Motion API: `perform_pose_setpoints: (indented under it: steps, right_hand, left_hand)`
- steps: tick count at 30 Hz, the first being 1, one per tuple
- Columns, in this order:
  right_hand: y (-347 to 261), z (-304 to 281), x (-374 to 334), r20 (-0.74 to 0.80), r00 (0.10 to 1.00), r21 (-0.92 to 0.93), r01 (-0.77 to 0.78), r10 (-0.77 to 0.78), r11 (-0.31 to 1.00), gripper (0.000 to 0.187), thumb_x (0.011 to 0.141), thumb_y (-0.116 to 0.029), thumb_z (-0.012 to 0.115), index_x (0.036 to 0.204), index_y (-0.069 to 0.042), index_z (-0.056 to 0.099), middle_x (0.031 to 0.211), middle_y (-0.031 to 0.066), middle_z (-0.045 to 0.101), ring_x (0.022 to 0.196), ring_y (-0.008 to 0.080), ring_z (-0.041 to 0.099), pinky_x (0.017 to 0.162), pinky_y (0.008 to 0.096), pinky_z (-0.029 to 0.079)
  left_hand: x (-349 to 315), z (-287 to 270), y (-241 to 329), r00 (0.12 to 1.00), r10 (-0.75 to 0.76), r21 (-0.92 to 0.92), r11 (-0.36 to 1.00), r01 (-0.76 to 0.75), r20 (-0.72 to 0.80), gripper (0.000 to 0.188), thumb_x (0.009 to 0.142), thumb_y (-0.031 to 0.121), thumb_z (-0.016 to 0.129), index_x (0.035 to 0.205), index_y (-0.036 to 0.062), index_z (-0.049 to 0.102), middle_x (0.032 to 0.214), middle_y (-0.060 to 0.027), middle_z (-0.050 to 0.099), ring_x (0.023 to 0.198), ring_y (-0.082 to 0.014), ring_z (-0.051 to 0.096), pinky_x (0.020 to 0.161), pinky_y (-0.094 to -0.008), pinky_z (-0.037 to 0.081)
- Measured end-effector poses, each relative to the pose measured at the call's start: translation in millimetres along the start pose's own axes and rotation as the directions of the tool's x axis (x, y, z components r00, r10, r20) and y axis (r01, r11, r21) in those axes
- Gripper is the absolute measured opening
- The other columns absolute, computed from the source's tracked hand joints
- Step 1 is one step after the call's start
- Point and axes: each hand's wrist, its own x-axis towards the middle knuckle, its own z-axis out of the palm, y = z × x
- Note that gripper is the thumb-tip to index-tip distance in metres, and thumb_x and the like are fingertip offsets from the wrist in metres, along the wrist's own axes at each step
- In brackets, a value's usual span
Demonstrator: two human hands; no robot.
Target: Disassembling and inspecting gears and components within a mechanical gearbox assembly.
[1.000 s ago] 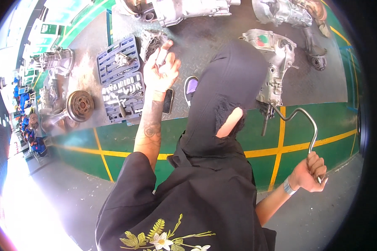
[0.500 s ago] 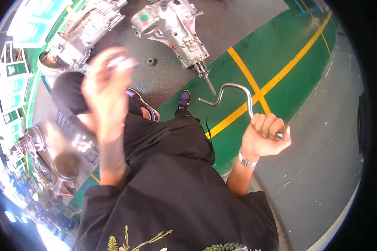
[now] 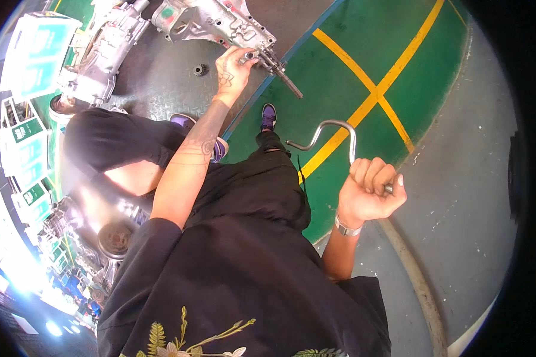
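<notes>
1. At the far middle of the scene, the left hand (image 3: 233, 74) has its fingers curled around a small silver cylindrical piece (image 3: 248, 58), just beside the shaft end of a pale metal gearbox housing (image 3: 223, 25); whether the piece touches the housing, I cannot tell.
2. From that end of the housing, a bare metal shaft (image 3: 289, 83) points right and toward the near side.
3. On the right, the right hand (image 3: 368, 191) is closed in a fist around one end of a bent silver crank bar (image 3: 353, 143), whose free end points left, well apart from the housing.
4. Around the right wrist sits a silver band (image 3: 346, 226).
5. To the left of the left hand, a small dark gear (image 3: 201, 70) lies on the metal plate floor (image 3: 167, 80).
6. At the far left lies a second gearbox housing (image 3: 107, 56).
7. On the near right, a thick hose (image 3: 420, 282) runs over the grey floor (image 3: 458, 196).
</notes>
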Motion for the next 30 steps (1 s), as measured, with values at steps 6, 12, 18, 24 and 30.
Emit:
perform_pose_setpoints:
  steps: [6,12,18,24,30]
  right_hand:
    - [-2,-3,-3,0.071,0.997,-0.003,0.027,-0.027,1.000,0.042,0.088,-0.030,0.037,0.052,-0.013,0.023,0.048,-0.0019,0.021,0.043,0.0101,0.013,0.046,0.0293,0.013]
    - [-20,30,27,0.325,0.940,0.121,0.069,-0.106,0.990,0.045,0.091,-0.036,0.035,0.053,-0.013,0.026,0.048,-0.0026,0.023,0.041,0.0095,0.014,0.042,0.0282,0.012]
    - [-12,86,68,0.534,0.823,0.156,0.129,-0.193,0.979,0.044,0.088,-0.037,0.037,0.052,-0.013,0.027,0.047,-0.0027,0.024,0.041,0.0097,0.014,0.043,0.0289,0.011]
    - [21,118,98,0.556,0.828,0.172,-0.019,-0.081,0.985,0.044,0.090,-0.039,0.033,0.054,-0.013,0.026,0.049,-0.0008,0.022,0.044,0.0108,0.013,0.046,0.0298,0.014]
    - [39,154,100,0.396,0.918,0.010,0.023,-0.025,1.000,0.046,0.086,-0.039,0.036,0.051,-0.013,0.022,0.045,-0.0005,0.019,0.042,0.0096,0.008,0.044,0.0295,0.008]
  left_hand:
    - [1,-3,-3,0.998,-0.014,0.018,1.000,0.013,0.061,0.025,0.068,0.007,0.075,0.092,0.0052,0.070,0.082,-0.0098,0.065,0.071,-0.0228,0.062,0.066,-0.0291,0.048]
    - [3,-12,-8,0.983,0.002,-0.076,0.997,0.012,0.186,0.027,0.072,0.005,0.071,0.098,0.0058,0.068,0.094,-0.0125,0.067,0.082,-0.0253,0.066,0.072,-0.0309,0.050]
    - [-1,-10,-11,0.973,-0.035,-0.109,0.992,0.061,0.230,0.030,0.075,0.002,0.066,0.104,0.0075,0.066,0.102,-0.0151,0.066,0.092,-0.0294,0.065,0.079,-0.0336,0.050]
    - [0,-10,-16,0.968,-0.076,-0.210,0.969,0.128,0.240,0.031,0.077,0.002,0.066,0.107,0.0081,0.065,0.098,-0.0151,0.067,0.086,-0.0254,0.066,0.075,-0.0312,0.050]
    - [-2,-12,-27,0.991,-0.012,-0.208,0.977,0.039,0.130,0.030,0.076,0.004,0.067,0.106,0.0092,0.066,0.089,-0.0158,0.067,0.080,-0.0332,0.063,0.073,-0.0362,0.050]
